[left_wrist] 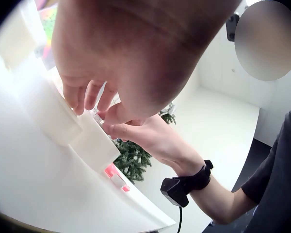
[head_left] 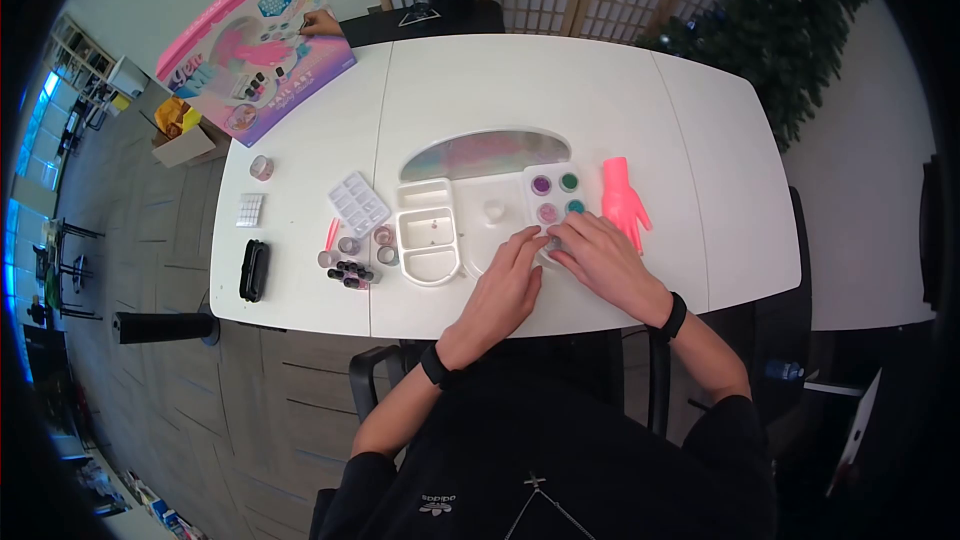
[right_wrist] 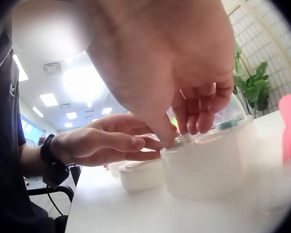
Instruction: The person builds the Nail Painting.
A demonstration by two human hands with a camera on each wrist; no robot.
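A white station stands before me, with an arched mirror (head_left: 485, 155) behind it and a raised block (head_left: 556, 196) on its right side. Small pots of purple (head_left: 541, 185), green (head_left: 569, 182), pink (head_left: 547, 212) and teal (head_left: 575, 207) sit in the block's round wells. At the block's front, my right hand (head_left: 612, 262) pinches a small clear pot (right_wrist: 185, 138) between thumb and fingers, low at the block's top. My left hand (head_left: 500, 285) reaches in from the left, its fingers extended beside that pot. The fingers partly cover the pot in the head view.
Right of the block lies a pink model hand (head_left: 622, 202). A white three-part tray (head_left: 428, 207) and a frosted cup (head_left: 494, 210) are to its left. Farther left are a palette (head_left: 359, 203), several small bottles (head_left: 350, 274), a black case (head_left: 254, 271) and a large box (head_left: 235, 80).
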